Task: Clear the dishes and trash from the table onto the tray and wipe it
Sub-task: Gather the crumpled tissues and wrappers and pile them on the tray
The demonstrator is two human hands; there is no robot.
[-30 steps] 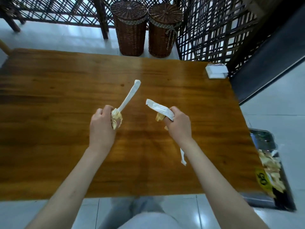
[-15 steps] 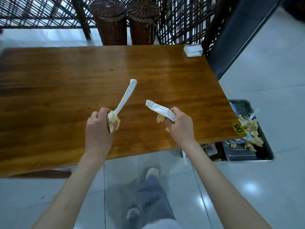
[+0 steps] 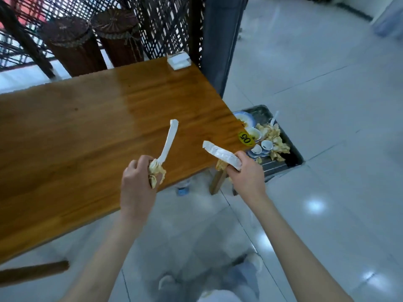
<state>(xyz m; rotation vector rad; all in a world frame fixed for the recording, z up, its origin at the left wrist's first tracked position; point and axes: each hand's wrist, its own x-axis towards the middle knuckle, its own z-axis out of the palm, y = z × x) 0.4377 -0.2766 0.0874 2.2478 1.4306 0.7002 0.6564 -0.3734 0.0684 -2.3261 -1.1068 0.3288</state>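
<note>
Two wicker baskets point(image 3: 91, 40) stand beyond the table point(image 3: 87, 136), near a lattice screen point(image 3: 168, 25).

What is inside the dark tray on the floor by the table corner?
The tray holds blue-and-white bowls, crumpled yellowish napkins and a white spoon. The table corner hides its near-left part; anything under the pile is covered.

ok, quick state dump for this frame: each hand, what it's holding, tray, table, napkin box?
left hand: grips a crumpled stained napkin and a white wrapper strip sticking up
right hand: grips a flattened white wrapper with a stained scrap under it
tray: on the floor past the table corner, loaded with bowls and used napkins
table: top glossy, yellow 05 tag at corner
napkin box: at the far corner, on table
</note>
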